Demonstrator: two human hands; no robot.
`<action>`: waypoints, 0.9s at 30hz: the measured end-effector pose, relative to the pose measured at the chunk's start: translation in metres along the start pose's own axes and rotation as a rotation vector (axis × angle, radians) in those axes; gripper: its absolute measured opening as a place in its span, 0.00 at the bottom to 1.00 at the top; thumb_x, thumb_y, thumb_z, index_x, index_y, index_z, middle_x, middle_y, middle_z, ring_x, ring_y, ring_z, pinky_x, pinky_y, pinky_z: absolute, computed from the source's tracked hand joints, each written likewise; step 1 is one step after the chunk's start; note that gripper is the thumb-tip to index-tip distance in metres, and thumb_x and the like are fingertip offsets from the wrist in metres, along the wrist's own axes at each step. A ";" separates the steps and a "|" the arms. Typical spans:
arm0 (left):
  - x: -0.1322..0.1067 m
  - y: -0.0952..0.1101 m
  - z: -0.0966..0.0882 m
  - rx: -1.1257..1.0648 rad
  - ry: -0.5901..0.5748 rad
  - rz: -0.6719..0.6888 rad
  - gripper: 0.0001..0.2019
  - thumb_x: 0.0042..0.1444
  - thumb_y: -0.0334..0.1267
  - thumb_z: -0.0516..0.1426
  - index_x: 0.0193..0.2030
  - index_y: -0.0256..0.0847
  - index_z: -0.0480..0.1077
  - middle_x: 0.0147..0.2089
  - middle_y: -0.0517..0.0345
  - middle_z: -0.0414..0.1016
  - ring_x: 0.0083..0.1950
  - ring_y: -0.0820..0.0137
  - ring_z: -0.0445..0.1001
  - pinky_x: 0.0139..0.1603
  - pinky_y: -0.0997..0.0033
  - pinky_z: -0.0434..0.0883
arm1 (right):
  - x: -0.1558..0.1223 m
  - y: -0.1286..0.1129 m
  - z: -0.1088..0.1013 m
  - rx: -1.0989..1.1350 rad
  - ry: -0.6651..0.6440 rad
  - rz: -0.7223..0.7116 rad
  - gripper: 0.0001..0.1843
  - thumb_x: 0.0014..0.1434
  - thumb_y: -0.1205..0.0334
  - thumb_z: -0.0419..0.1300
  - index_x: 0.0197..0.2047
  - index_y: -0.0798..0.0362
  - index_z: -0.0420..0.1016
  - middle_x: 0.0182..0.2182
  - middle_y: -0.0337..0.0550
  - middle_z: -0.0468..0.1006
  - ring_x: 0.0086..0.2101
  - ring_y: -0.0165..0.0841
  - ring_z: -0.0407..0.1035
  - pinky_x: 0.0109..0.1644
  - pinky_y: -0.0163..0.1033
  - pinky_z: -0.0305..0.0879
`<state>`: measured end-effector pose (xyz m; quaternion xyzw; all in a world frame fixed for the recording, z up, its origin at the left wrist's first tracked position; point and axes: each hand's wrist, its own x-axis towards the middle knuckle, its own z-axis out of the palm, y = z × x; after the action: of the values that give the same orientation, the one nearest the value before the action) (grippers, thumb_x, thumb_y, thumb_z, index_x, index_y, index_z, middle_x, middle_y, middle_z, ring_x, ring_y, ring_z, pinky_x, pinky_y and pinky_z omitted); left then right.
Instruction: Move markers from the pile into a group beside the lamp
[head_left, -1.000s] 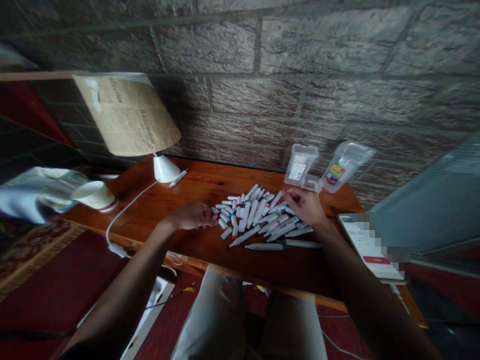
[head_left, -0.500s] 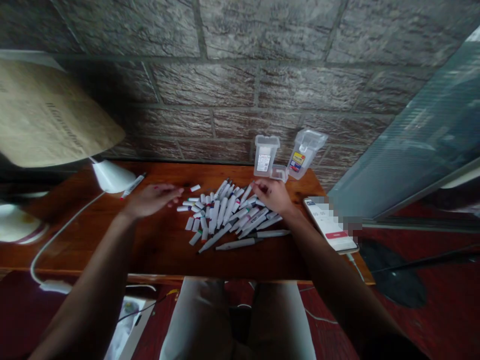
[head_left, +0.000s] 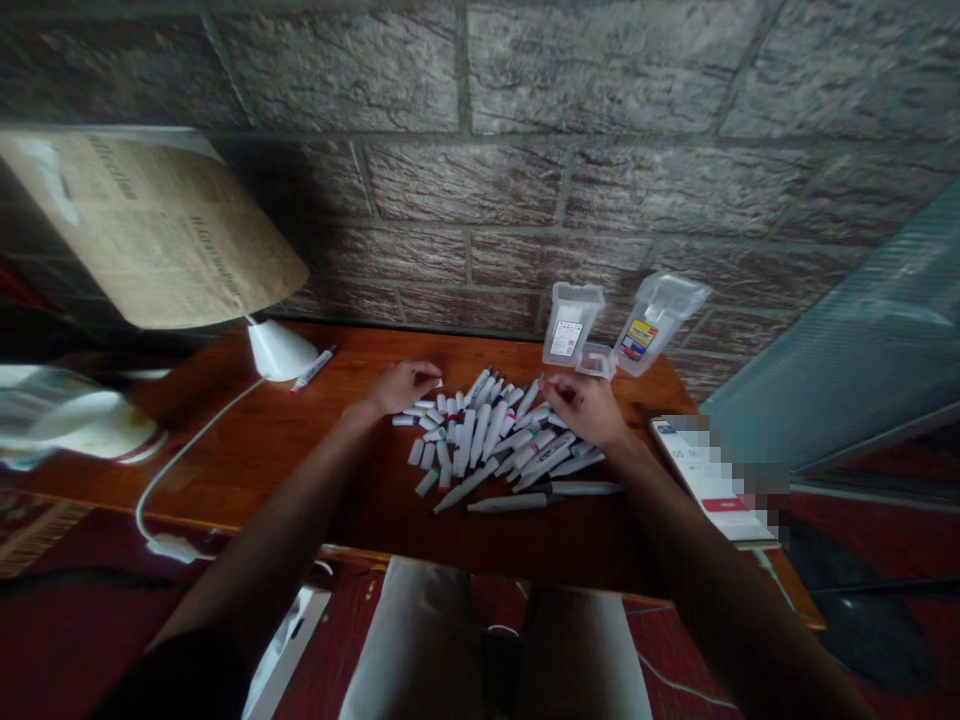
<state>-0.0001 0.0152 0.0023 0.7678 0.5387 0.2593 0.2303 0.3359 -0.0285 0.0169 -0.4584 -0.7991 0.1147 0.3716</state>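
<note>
Beside the left edge of a heap of white markers [head_left: 480, 435], my left hand [head_left: 397, 388] is closed, its fingertips pinching a small white marker cap [head_left: 439, 384]. Across the heap, my right hand [head_left: 589, 408] is closed too, with thumb and finger at the upper end of a white marker [head_left: 529, 398] that slants over the other pens. Loose caps [head_left: 428, 456] lie along the heap's left side, several with coloured bands. Two uncapped-looking markers [head_left: 510, 503] lie at the heap's near edge.
Two clear plastic cases [head_left: 571, 325] stand against the brick wall, a small clear piece between them. A phone [head_left: 720, 485] lies at the right edge. On the left are a lamp [head_left: 279, 350], its white cord, a single marker [head_left: 313, 370] and a white bowl [head_left: 105, 428].
My left hand has moved to the cap that lay on the table and closed on it. The right hand stays at the same marker. The whole view has shifted, so things appear further right.
</note>
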 end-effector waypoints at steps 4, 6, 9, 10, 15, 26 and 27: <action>0.000 0.008 0.009 -0.190 -0.095 0.081 0.23 0.54 0.56 0.59 0.45 0.40 0.79 0.47 0.49 0.83 0.48 0.59 0.79 0.55 0.60 0.73 | 0.000 0.002 -0.002 -0.010 0.007 0.015 0.17 0.65 0.54 0.54 0.31 0.53 0.77 0.24 0.41 0.78 0.22 0.29 0.67 0.28 0.34 0.59; -0.004 0.008 0.011 -0.235 -0.084 0.089 0.24 0.55 0.57 0.59 0.46 0.38 0.79 0.46 0.49 0.83 0.48 0.59 0.79 0.55 0.60 0.73 | 0.000 0.002 -0.002 -0.004 0.003 0.014 0.17 0.65 0.54 0.55 0.30 0.53 0.77 0.23 0.40 0.77 0.22 0.28 0.67 0.28 0.34 0.59; -0.011 0.004 0.007 -0.248 0.031 0.077 0.25 0.56 0.61 0.58 0.43 0.39 0.79 0.45 0.49 0.83 0.47 0.60 0.79 0.55 0.61 0.73 | 0.000 0.001 -0.001 -0.004 0.000 0.013 0.18 0.66 0.53 0.54 0.30 0.53 0.77 0.22 0.40 0.77 0.22 0.28 0.66 0.28 0.34 0.58; -0.013 0.001 0.006 -0.252 0.090 0.065 0.26 0.56 0.63 0.57 0.41 0.39 0.79 0.44 0.49 0.83 0.47 0.60 0.79 0.55 0.62 0.72 | 0.000 0.000 -0.001 -0.006 -0.004 0.016 0.18 0.66 0.53 0.54 0.29 0.53 0.76 0.22 0.40 0.77 0.21 0.28 0.66 0.28 0.35 0.58; -0.011 -0.009 0.011 -0.297 0.257 -0.028 0.34 0.58 0.69 0.50 0.39 0.36 0.78 0.42 0.45 0.82 0.46 0.60 0.79 0.53 0.62 0.73 | 0.000 -0.004 -0.003 -0.021 -0.017 0.019 0.18 0.66 0.54 0.55 0.30 0.53 0.77 0.24 0.41 0.78 0.21 0.28 0.66 0.28 0.35 0.58; -0.140 0.029 -0.026 0.187 0.033 0.155 0.43 0.61 0.62 0.53 0.77 0.48 0.44 0.78 0.49 0.46 0.77 0.50 0.47 0.74 0.44 0.51 | -0.003 -0.013 -0.003 -0.025 0.003 0.040 0.19 0.66 0.52 0.54 0.30 0.53 0.77 0.25 0.42 0.79 0.22 0.29 0.66 0.29 0.35 0.59; -0.157 0.028 -0.028 0.248 -0.020 0.178 0.46 0.59 0.62 0.56 0.77 0.49 0.41 0.79 0.49 0.42 0.77 0.49 0.44 0.74 0.43 0.50 | -0.003 -0.012 -0.002 -0.019 0.011 0.043 0.19 0.66 0.51 0.54 0.30 0.53 0.77 0.24 0.42 0.79 0.22 0.29 0.66 0.29 0.35 0.59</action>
<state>-0.0428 -0.1401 0.0175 0.8376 0.4942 0.2026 0.1151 0.3304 -0.0377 0.0236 -0.4794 -0.7881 0.1126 0.3693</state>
